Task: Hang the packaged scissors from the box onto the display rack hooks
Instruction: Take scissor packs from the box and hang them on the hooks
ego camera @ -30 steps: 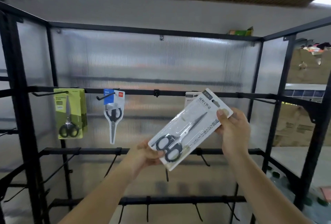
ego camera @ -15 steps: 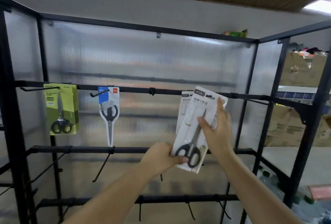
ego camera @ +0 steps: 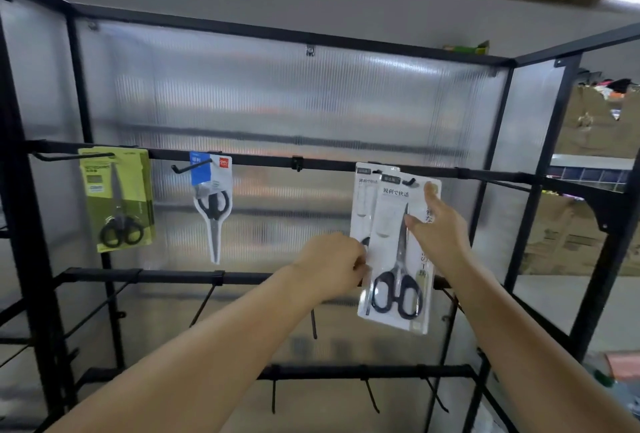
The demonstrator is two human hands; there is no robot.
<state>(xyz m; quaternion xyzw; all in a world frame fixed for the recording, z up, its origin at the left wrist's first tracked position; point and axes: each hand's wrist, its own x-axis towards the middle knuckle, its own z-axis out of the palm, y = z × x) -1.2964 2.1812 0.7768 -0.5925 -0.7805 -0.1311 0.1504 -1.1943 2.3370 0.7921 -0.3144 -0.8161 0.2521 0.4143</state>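
Note:
A white pack of black-handled scissors hangs upright with its top hole at a hook on the rack's upper bar. My left hand pinches the pack's lower left edge. My right hand lies against its right side with fingers straight. Just behind it, an identical white pack hangs on the same hook. A green pack and a blue-and-white pack hang further left.
The black metal rack has two lower bars with bare downward-slanting hooks. A translucent ribbed panel backs the frame. Cardboard boxes are stacked beyond the right side.
The pack turned from slanted to upright and moved right and up to the upper bar's hook. My left hand shifted from its bottom to its left edge; my right fingers opened flat.

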